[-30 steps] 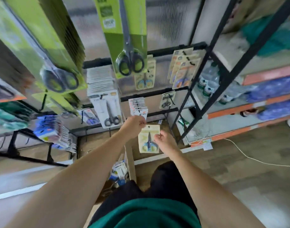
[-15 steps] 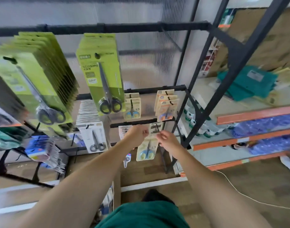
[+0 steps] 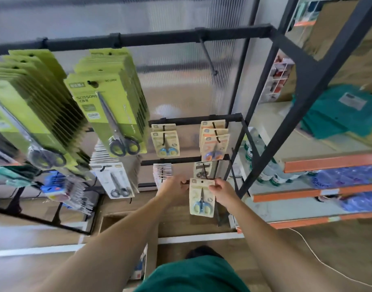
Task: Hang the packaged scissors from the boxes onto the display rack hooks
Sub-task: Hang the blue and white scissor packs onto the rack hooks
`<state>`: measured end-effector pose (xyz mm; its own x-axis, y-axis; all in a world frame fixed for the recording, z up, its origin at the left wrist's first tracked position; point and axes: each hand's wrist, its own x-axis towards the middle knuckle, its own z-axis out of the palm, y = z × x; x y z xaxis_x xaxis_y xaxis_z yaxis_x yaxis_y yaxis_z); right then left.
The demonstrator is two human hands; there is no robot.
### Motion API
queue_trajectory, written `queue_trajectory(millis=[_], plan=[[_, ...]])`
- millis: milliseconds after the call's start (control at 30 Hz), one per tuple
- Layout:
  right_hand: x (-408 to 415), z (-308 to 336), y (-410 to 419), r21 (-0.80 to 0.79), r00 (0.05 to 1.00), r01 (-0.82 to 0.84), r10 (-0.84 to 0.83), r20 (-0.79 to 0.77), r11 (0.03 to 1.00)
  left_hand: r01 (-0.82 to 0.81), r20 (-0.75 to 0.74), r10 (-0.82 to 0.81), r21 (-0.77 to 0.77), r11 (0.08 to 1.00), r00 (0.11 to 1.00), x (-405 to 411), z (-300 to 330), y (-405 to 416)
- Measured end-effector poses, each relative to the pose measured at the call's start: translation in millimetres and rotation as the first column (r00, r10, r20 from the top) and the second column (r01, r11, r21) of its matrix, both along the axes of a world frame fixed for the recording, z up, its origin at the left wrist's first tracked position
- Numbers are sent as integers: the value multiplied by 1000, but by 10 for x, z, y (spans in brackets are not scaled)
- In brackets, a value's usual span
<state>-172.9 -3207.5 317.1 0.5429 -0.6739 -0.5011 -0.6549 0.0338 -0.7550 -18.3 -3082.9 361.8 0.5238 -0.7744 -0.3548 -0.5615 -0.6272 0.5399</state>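
Observation:
A small cream card with blue-handled scissors [image 3: 201, 198] hangs between my hands in front of the black display rack [image 3: 193, 36]. My left hand [image 3: 174, 186] pinches the card's top left corner. Gripping the card's right edge near the top is my right hand [image 3: 223, 191]. Just above the card, a hook holds a card of dark-handled scissors [image 3: 202, 170]. Higher hooks carry blue-handled scissors cards [image 3: 166, 144] and orange-handled scissors cards [image 3: 214, 144]. An empty hook [image 3: 208, 56] juts from the top bar.
Large green scissors packs [image 3: 111, 106] fill the rack's upper left, with white packs [image 3: 115, 180] below them. A cardboard box [image 3: 138, 268] sits on the floor by my legs. Orange-edged shelves [image 3: 328, 163] with bottles stand to the right. A white cable [image 3: 313, 256] crosses the floor.
My view has tilted upward, showing more of the rack. Both hands have carried the blue-handled scissors card up from low down to just below the lower hooks.

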Motion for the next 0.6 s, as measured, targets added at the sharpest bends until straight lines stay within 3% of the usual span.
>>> queue_trajectory(millis=[233,600], plan=[[25,-121,-190,138,968,223,-236,82,965,66,10,-68,129,989,998,39,-62,-139],[111,-79,-272,-27,981,170,-166,103,985,72,52,-78,107,992,996,47,48,-280]])
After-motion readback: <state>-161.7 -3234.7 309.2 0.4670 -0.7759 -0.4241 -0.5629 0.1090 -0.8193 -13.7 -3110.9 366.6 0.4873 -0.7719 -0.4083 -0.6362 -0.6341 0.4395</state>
